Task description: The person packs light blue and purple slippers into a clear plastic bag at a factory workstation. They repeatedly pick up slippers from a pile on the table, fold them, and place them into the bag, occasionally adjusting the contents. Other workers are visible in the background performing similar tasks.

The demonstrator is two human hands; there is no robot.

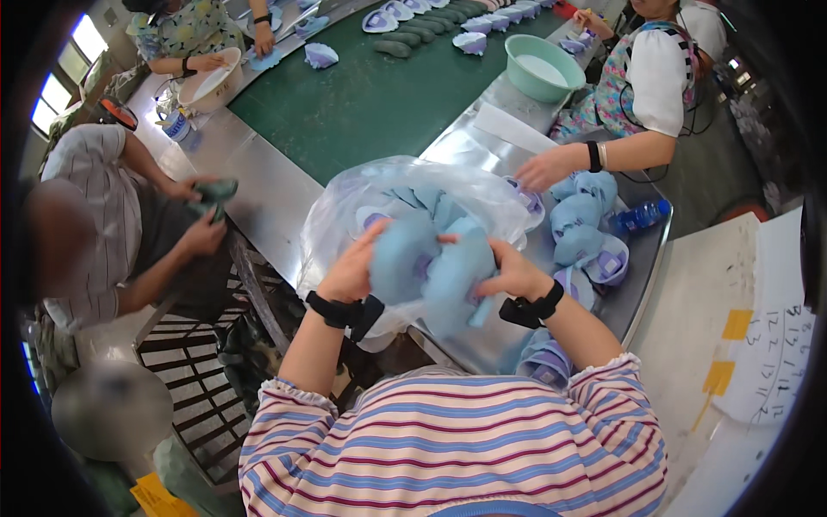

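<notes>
Both my hands are raised over a see-through plastic bag [332, 228] on the metal table. In my left hand [351, 267] is a rounded light blue shoe upper [398, 258] with a bit of purple showing. My right hand [515, 274] grips a second light blue shoe upper [457, 284], close against the first; both are somewhat blurred. Behind them, more blue pieces [426, 200] lie in the open bag. To the right, several blue and purple uppers [575, 226] are heaped on the table, and another stack [545, 358] sits by my right forearm.
A co-worker's hand [551, 166] reaches in beside the bag from the right. Ahead runs a green belt [336, 112] with rows of dark green and lilac pieces. Around it are a green basin [543, 73], a blue bottle [642, 215] and a slatted crate [202, 379] at lower left.
</notes>
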